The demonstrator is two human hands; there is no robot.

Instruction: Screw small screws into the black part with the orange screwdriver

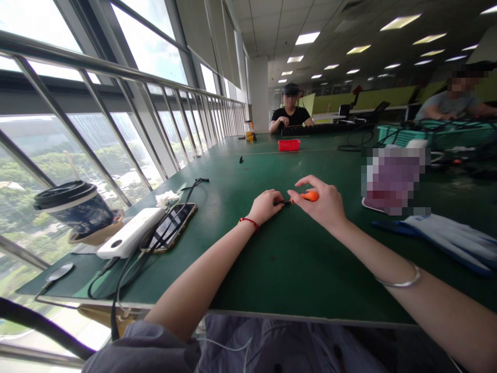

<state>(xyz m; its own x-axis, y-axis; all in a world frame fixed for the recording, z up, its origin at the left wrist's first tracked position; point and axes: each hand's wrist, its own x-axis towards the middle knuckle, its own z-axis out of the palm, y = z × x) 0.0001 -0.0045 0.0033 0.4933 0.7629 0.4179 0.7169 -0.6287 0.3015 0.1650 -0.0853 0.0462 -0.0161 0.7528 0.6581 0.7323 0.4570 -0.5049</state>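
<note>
My right hand (324, 203) holds an orange-handled screwdriver (310, 196) low over the green table (248, 269). Its thumb lies along the handle, and the index finger is lifted away from it. The screwdriver lies nearly level and points left. At its tip, my left hand (265, 205) rests on the table with bent fingers closed on a small black piece (278, 203). That piece is mostly covered by the fingers, so its kind does not show. Tip and piece meet or nearly meet; I cannot tell which.
Left: a phone (171, 228), white power bank (132, 233), cables and lidded cup (75, 207) by the railing. Right: white-and-blue gloves (446, 238) and a teal basket (404, 135). Ahead: a small black part (241, 159), red tray (289, 145) and seated person (291, 111). Another person sits far right.
</note>
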